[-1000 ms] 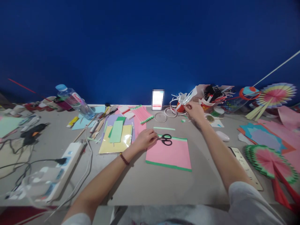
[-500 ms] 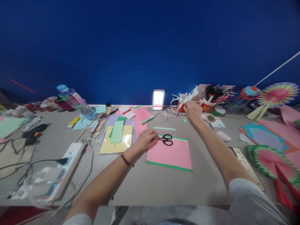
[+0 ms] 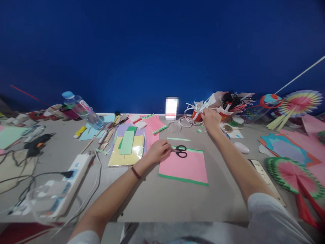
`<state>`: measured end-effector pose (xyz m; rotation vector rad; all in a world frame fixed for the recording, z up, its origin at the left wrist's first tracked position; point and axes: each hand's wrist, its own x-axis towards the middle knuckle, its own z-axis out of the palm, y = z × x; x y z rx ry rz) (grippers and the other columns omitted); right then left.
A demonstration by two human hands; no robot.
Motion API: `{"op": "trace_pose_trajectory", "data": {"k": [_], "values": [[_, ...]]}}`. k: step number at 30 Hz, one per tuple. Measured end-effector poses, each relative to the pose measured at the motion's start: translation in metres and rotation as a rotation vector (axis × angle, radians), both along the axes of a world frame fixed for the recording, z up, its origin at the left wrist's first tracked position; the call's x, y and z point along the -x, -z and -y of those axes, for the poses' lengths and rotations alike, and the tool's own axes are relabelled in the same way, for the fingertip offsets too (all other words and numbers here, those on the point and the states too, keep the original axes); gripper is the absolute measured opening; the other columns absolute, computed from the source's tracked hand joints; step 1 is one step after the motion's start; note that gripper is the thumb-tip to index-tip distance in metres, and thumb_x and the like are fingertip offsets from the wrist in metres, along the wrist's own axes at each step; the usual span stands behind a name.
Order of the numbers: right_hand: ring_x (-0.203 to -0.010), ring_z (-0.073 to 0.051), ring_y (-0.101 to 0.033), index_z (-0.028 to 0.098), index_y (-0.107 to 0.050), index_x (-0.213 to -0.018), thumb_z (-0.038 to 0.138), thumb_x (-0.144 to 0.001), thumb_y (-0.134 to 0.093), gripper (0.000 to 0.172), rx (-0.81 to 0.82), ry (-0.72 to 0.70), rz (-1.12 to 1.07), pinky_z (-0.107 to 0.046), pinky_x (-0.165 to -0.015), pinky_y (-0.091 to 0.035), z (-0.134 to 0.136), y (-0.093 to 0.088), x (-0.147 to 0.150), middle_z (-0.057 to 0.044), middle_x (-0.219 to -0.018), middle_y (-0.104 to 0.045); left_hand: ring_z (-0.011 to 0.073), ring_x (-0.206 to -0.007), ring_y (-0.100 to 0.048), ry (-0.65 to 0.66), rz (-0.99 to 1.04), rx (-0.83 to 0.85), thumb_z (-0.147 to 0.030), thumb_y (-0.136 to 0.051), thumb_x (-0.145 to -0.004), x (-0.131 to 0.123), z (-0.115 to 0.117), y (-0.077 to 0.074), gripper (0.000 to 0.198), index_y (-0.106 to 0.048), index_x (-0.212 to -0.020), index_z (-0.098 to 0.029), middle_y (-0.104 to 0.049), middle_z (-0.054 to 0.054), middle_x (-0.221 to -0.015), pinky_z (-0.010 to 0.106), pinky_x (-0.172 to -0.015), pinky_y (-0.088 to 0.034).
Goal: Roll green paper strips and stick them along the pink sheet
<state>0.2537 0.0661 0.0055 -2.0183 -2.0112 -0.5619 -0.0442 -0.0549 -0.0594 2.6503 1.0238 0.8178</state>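
Note:
My left hand (image 3: 160,150) is closed around the blade end of the scissors (image 3: 181,151), whose black handles point right over the pink paper sheet (image 3: 185,169). That sheet has green strips along its top and bottom edges. A pale green paper strip (image 3: 178,139) lies just beyond it. Further back on the right, my right hand (image 3: 211,119) is at a red cup (image 3: 196,115) stuffed with white paper strips (image 3: 200,105). Its fingers are bent inward at the cup, and what they pinch is hidden.
Left of the sheet lie yellow paper in a clear sleeve (image 3: 138,149), a bottle (image 3: 85,110) and a power strip (image 3: 72,186). A tape roll (image 3: 174,127) sits at the back. On the right are a glue jar (image 3: 236,121), a white mouse (image 3: 241,147) and a pink-green paper fan (image 3: 291,176).
My right hand has shifted slightly to the right at the red cup. The left hand and the scissors stay where they were.

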Motion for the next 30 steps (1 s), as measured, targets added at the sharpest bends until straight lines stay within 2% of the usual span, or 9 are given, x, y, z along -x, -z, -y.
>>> {"op": "trace_pose_trajectory", "data": {"k": [8,12,14,16,18,20,24,27,30], "values": [[-0.086,-0.026,-0.053,0.014,-0.061,-0.092,0.024,-0.087,-0.050,0.016,-0.125,-0.139,0.011,-0.029,-0.059,-0.034,0.010,0.006,-0.003,-0.014,-0.092,-0.064,0.0154,-0.075,-0.057,-0.002,-0.056,-0.079,-0.028,-0.054,-0.090,0.001,0.002,0.001,0.017,-0.068,-0.089,-0.019,-0.061,0.005,-0.081,0.028,-0.067,-0.042],[-0.088,-0.026,-0.054,0.015,-0.063,-0.095,0.025,-0.088,-0.047,0.020,-0.348,-0.211,-0.113,-0.034,-0.071,-0.041,0.035,0.016,0.004,-0.014,-0.095,-0.064,0.0148,-0.072,-0.057,0.017,-0.100,-0.161,-0.031,-0.054,-0.089,-0.001,0.007,-0.002,0.021,-0.068,-0.082,-0.018,-0.060,0.005,-0.076,0.029,-0.066,-0.042],[-0.089,-0.027,-0.055,0.015,-0.064,-0.095,0.025,-0.088,-0.048,0.020,-0.390,-0.280,-0.208,-0.037,-0.079,-0.043,0.051,0.024,0.012,-0.014,-0.098,-0.065,0.0153,-0.072,-0.058,0.032,-0.113,-0.212,-0.030,-0.053,-0.088,-0.004,0.011,-0.003,0.021,-0.067,-0.079,-0.017,-0.061,0.005,-0.074,0.030,-0.065,-0.041],[-0.094,-0.026,-0.057,0.016,-0.065,-0.095,0.023,-0.087,-0.048,0.019,-0.304,-0.424,-0.293,-0.039,-0.085,-0.043,0.066,0.035,0.022,-0.012,-0.096,-0.066,0.0160,-0.074,-0.059,0.054,-0.128,-0.251,-0.029,-0.052,-0.089,-0.008,0.015,-0.004,0.021,-0.067,-0.082,-0.015,-0.063,0.006,-0.075,0.030,-0.065,-0.040],[-0.099,-0.026,-0.057,0.018,-0.066,-0.097,0.023,-0.087,-0.050,0.019,-0.140,-0.573,-0.370,-0.039,-0.089,-0.044,0.076,0.047,0.029,-0.011,-0.100,-0.066,0.0163,-0.075,-0.061,0.085,-0.159,-0.277,-0.027,-0.049,-0.090,-0.013,0.021,-0.005,0.021,-0.066,-0.089,-0.014,-0.064,0.006,-0.077,0.029,-0.062,-0.039],[-0.103,-0.025,-0.057,0.019,-0.066,-0.103,0.026,-0.087,-0.053,0.022,0.002,-0.660,-0.447,-0.041,-0.092,-0.044,0.080,0.060,0.032,-0.011,-0.107,-0.065,0.0163,-0.074,-0.062,0.111,-0.213,-0.310,-0.024,-0.046,-0.092,-0.017,0.027,-0.005,0.021,-0.064,-0.095,-0.013,-0.065,0.007,-0.077,0.028,-0.059,-0.037],[-0.108,-0.027,-0.056,0.021,-0.067,-0.108,0.033,-0.085,-0.058,0.027,0.131,-0.668,-0.570,-0.046,-0.095,-0.044,0.077,0.080,0.028,-0.011,-0.113,-0.064,0.0172,-0.065,-0.062,0.086,-0.310,-0.367,-0.016,-0.044,-0.092,-0.026,0.044,-0.006,0.020,-0.060,-0.102,-0.010,-0.065,0.007,-0.071,0.030,-0.055,-0.037],[-0.102,-0.026,-0.058,0.024,-0.071,-0.096,0.033,-0.084,-0.060,0.018,0.187,-0.662,-0.609,-0.046,-0.092,-0.044,0.075,0.083,0.024,-0.009,-0.106,-0.067,0.0175,-0.059,-0.060,0.085,-0.324,-0.422,-0.013,-0.043,-0.092,-0.035,0.059,-0.011,0.017,-0.060,-0.094,-0.009,-0.063,0.007,-0.065,0.031,-0.052,-0.036],[-0.094,-0.025,-0.061,0.023,-0.071,-0.083,0.032,-0.086,-0.060,0.015,0.168,-0.688,-0.632,-0.044,-0.089,-0.045,0.074,0.083,0.023,-0.007,-0.096,-0.069,0.0170,-0.058,-0.059,0.088,-0.348,-0.428,-0.012,-0.043,-0.091,-0.043,0.072,-0.016,0.017,-0.059,-0.086,-0.011,-0.062,0.007,-0.063,0.030,-0.052,-0.036]]}}
